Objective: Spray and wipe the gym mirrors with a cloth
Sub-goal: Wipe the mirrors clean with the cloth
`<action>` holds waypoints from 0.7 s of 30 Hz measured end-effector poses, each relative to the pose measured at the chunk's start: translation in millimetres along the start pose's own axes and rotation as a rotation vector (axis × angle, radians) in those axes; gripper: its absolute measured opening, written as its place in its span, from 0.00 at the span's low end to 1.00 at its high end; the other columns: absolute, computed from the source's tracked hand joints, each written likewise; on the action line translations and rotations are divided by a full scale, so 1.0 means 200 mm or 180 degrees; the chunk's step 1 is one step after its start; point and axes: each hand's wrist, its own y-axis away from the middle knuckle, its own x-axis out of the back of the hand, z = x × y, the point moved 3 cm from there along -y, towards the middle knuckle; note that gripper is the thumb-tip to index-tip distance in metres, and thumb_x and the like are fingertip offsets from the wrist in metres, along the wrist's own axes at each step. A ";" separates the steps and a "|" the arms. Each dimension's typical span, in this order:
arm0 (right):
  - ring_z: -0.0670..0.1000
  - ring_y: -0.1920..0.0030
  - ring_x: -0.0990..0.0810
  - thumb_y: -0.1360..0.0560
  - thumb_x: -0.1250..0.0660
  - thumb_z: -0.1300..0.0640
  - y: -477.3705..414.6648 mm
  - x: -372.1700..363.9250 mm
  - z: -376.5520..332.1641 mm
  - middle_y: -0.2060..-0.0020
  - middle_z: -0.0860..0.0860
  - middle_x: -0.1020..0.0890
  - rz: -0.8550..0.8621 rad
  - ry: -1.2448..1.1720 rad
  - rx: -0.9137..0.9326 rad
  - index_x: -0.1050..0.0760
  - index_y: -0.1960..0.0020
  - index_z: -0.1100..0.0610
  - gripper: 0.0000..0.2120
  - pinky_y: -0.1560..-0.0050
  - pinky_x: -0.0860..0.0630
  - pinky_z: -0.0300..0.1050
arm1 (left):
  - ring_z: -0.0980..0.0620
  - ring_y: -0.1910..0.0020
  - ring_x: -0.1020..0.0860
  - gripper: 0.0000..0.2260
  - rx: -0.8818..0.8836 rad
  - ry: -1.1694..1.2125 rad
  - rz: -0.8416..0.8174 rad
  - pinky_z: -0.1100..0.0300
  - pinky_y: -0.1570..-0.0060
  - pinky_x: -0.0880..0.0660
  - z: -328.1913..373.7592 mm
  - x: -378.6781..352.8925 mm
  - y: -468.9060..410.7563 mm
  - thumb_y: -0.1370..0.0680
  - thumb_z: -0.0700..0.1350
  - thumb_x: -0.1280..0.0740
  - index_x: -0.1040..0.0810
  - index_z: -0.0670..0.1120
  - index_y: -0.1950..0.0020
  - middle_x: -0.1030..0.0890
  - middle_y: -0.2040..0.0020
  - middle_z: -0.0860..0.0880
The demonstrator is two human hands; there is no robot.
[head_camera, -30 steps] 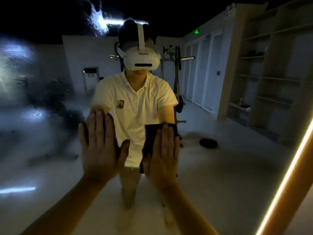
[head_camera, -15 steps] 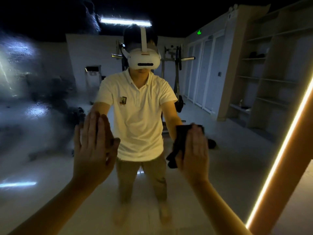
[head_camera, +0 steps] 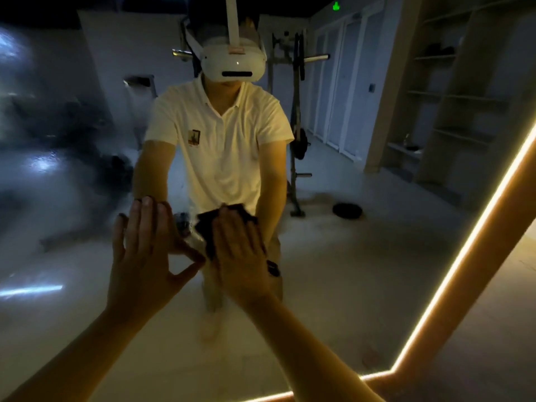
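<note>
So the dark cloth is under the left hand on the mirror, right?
No. The dark cloth is under the right hand on the mirror; the left hand lies flat on it, bare. The head view shows it.

An LED strip (head_camera: 466, 248) lit the frame right of the fingers (head_camera: 142, 221). Above them, a barbell rack (head_camera: 295, 111), white doors (head_camera: 333, 82) and open shelving (head_camera: 452, 97) stood on a pale floor (head_camera: 362, 271). A green sign (head_camera: 336, 6) glowed overhead.

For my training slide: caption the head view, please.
Right hand presses a dark cloth flat on the gym mirror while the left hand rests open-palmed beside it.
</note>
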 end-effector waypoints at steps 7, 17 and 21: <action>0.55 0.20 0.36 0.18 0.33 0.56 0.10 0.01 0.10 0.23 0.54 0.30 0.0005 0.0245 0.0572 0.30 0.23 0.58 0.25 0.20 0.41 0.54 | 0.33 0.17 0.45 0.54 -0.0088 -0.0157 -0.0021 0.32 0.21 0.43 -0.01 0.00 0.01 0.25 0.75 0.38 0.48 0.34 0.16 0.45 0.17 0.32; 0.62 0.19 0.44 0.16 0.37 0.51 0.53 0.27 0.77 0.20 0.62 0.41 -0.0224 0.0193 -0.1086 0.56 0.16 0.59 0.38 0.22 0.37 0.62 | 0.33 0.17 0.46 0.56 -0.0008 -0.0220 -0.0098 0.31 0.22 0.42 -0.02 -0.03 0.01 0.26 0.77 0.38 0.46 0.34 0.17 0.45 0.18 0.31; 0.62 0.17 0.50 0.16 0.39 0.51 0.47 0.19 0.59 0.18 0.62 0.49 -0.0027 -0.0145 -0.1759 0.55 0.17 0.63 0.38 0.21 0.41 0.66 | 0.33 0.17 0.46 0.55 0.0033 -0.0165 -0.0119 0.31 0.22 0.43 -0.01 -0.02 0.00 0.25 0.76 0.38 0.45 0.33 0.17 0.45 0.17 0.31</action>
